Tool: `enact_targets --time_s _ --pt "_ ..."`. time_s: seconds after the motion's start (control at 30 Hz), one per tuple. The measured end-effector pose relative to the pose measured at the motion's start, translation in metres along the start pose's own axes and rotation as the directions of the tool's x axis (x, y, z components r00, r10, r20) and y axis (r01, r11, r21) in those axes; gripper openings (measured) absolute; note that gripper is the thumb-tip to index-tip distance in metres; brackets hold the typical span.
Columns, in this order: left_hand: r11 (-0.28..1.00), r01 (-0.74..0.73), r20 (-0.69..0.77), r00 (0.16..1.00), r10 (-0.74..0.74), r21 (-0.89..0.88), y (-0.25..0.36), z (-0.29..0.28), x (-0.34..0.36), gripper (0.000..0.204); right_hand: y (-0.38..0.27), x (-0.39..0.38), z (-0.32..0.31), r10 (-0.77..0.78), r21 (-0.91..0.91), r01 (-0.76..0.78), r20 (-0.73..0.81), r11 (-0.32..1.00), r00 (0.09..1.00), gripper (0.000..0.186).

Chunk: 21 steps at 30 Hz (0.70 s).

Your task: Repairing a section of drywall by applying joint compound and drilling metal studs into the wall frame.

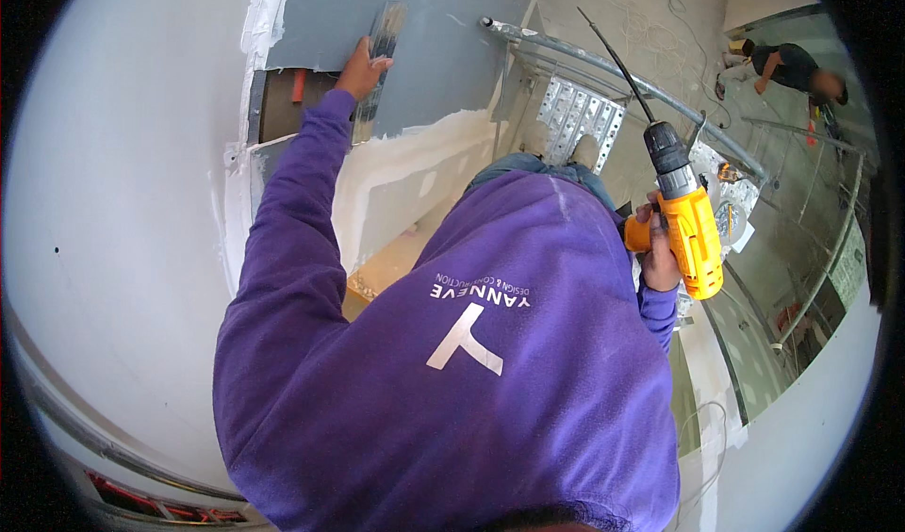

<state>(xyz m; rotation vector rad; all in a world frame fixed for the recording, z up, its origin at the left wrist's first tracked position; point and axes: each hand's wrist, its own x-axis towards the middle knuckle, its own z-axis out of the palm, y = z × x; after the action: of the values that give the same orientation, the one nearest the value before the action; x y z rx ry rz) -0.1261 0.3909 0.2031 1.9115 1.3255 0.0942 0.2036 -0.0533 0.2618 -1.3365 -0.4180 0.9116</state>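
My left hand (363,67) is closed on a long, narrow, streaked piece (386,31), grey and dark, held upright against a grey board (452,32); its exact kind I cannot make out. Beside that hand is a rectangular opening (273,108) in the board, with a small red piece (298,84) inside. My right hand (660,249) grips a yellow and black cordless drill (696,235), whose long thin bit points up and away from me, over a scaffold tube.
I stand on a perforated metal scaffold platform (556,108) with a tubular rail (584,51). Tools lie on the platform at right (731,179). Below at the right, another person (792,70) in dark clothing bends among frames and cables. A pale wall (113,202) fills the left.
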Motion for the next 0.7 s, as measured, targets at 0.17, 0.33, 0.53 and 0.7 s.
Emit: enact_targets --time_s 0.17,0.33,0.53,0.7 --pt "0.966 0.045 0.008 0.999 -0.048 0.256 -0.007 0.009 -0.030 0.059 -0.004 -0.001 0.004 0.007 -0.047 -0.007 0.005 0.999 1.000 0.031" --pt "0.812 0.420 0.417 0.875 -0.244 -0.406 -0.060 0.039 -0.072 0.056 0.001 -0.001 0.002 -0.014 -0.084 0.012 -0.013 0.996 1.000 0.028" --pt "0.564 0.640 0.427 0.768 -0.477 -0.522 -0.039 0.060 -0.167 0.048 -0.013 0.005 0.006 -0.062 -0.104 0.064 0.023 0.992 0.998 0.028" --pt "0.876 0.283 0.113 0.959 -0.259 -0.391 -0.106 0.055 -0.192 0.048 -0.019 0.010 0.006 -0.039 -0.109 0.049 0.089 0.993 0.995 0.028"
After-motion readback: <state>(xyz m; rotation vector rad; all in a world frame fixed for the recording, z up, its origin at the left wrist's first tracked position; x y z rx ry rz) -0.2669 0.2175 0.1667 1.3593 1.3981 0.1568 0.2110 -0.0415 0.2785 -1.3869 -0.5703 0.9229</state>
